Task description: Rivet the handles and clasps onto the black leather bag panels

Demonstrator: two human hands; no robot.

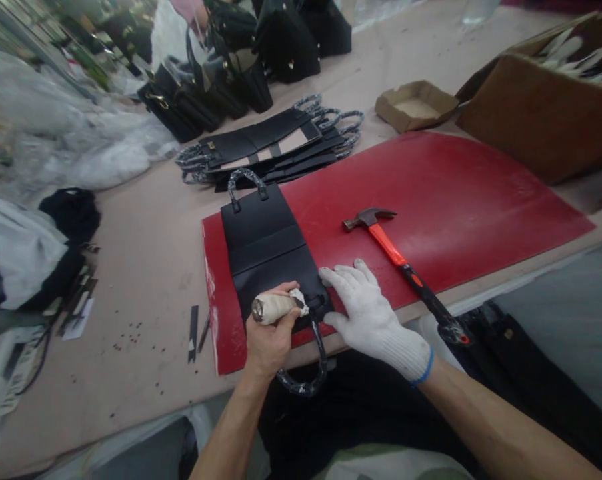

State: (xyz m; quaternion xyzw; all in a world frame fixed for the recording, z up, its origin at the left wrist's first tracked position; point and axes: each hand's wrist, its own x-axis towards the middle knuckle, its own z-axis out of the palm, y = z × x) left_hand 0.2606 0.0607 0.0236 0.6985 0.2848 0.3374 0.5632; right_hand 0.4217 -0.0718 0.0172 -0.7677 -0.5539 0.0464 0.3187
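At the near edge of the bench (145,267), a tape-wrapped tool (275,308) is gripped in the left hand (268,337), its fingers clamped round the handle. The tool's tip is set on the near end of a flat black bag panel (263,247). Just to the right, the white-gloved right hand (368,313) is laid flat on the same panel, fingers spread apart. The panel is spread on a red mat (455,193). A hammer (395,257) is seen further right on the mat. Farther off, stacked bag panels (271,150) are lying, then handbags (231,73) and cardboard boxes (541,113).
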